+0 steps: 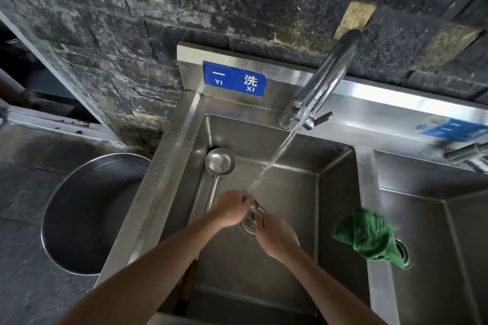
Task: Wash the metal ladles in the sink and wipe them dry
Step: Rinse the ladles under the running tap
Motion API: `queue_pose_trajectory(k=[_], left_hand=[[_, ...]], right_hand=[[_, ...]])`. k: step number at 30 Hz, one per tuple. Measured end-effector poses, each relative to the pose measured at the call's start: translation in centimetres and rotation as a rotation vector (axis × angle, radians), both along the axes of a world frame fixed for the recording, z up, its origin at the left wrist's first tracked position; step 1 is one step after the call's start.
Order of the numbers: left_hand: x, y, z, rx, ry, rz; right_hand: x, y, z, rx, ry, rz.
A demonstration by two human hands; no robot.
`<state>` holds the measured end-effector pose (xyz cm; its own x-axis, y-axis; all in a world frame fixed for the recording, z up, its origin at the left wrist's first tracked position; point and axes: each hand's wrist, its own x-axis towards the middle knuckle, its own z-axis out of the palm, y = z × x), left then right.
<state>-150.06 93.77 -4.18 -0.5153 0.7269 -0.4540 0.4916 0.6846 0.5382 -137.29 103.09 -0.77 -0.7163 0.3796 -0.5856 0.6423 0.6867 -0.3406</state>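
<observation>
The forearms reach down from the near edge into the sink (338, 192), and the left hand (229, 210) and right hand (277, 236) meet under the water (280, 152) falling from the tap (330, 74). The left hand's fingers are curled round a small shiny metal piece (254, 206) just over the drain (249, 224); what it is cannot be told. The right hand's fingers curl toward the same spot, though whether they have hold of it is hidden. One ladle (219, 163) lies in the basin's left side, bowl toward the far wall, its handle running toward the left hand. A green cloth (369, 237) sits draped on the divider to the right, untouched. Washing looks barely under way; rinsing the ladles and all the drying seem left to do.
</observation>
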Motion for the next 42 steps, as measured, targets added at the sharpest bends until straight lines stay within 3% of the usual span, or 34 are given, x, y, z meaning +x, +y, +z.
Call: queue_pose_trajectory(k=[4, 6, 10, 15, 19, 21, 26, 31, 38, 42], left_hand=[[1.7, 0.4, 0.7, 0.038, 0.149, -0.04], [0.9, -0.1, 0.5, 0.037, -0.001, -0.009], [0.0, -1.6, -1.0, 0.037, -0.161, 0.171], [1.9, -2.0, -0.1, 0.129, 0.024, 0.184], [0.4, -2.8, -1.6, 0.167, -0.238, 0.395], [0.5, -2.3, -1.6, 0.171, -0.26, 0.516], [2.3, -0.2, -1.1, 0.214, 0.036, 0.176], [0.7, -0.6, -1.1, 0.162, -0.146, 0.299], [3.6, -1.0, -0.5, 0.153, 0.299, -0.047], [3.1, -3.0, -1.6, 0.126, 0.418, -0.105]], right_hand=[[0.5, -0.4, 0.6, -0.006, 0.149, 0.03], [1.3, -0.5, 0.6, 0.01, 0.253, 0.124], [2.0, -1.0, 0.3, 0.172, 0.24, 0.358], [3.1, -1.0, -0.2, 0.285, 0.346, 0.418], [3.9, -0.7, 0.0, 0.298, 0.338, 0.424], [3.9, -0.4, -0.1, 0.318, 0.353, 0.383], [3.9, 0.2, -0.5, 0.283, 0.313, 0.259], [4.7, 0.6, -0.7, 0.315, 0.298, 0.217], [2.3, 1.4, -2.0, 0.04, 0.308, -0.006], [0.6, 2.0, -2.9, -0.143, 0.122, -0.159]])
